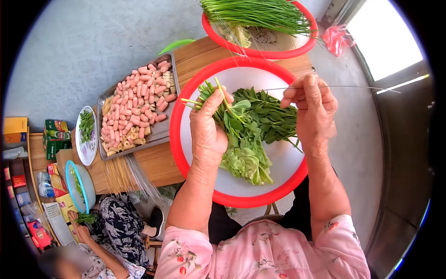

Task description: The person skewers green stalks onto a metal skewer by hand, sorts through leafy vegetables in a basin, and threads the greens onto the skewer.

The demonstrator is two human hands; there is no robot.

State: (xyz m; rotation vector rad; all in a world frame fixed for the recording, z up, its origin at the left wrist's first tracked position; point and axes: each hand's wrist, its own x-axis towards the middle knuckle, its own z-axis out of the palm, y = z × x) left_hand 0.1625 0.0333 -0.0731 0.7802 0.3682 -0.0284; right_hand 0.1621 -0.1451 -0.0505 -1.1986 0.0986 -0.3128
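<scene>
My left hand (209,128) is closed around the stems of a bunch of leafy greens (237,111), held over a white basin with a red rim (175,130). My right hand (313,111), across the basin, pinches a thin metal skewer (357,86) between thumb and fingers. The skewer runs nearly level, one end towards the greens and the other out to the right. Dark green leafy sprigs (272,111) lie in the basin between my hands. Paler, broader leaves (248,162) are below my left hand. Whether the skewer's inner tip touches any leaf I cannot tell.
A metal tray (162,132) of pink sausage pieces stands left on the wooden table (195,53), with skewers (134,176) by its front edge. A second red-rimmed basin (209,30) holds long green stalks (260,14). At lower left, another person's hands (82,228) hold greens near a blue-rimmed bowl (88,183).
</scene>
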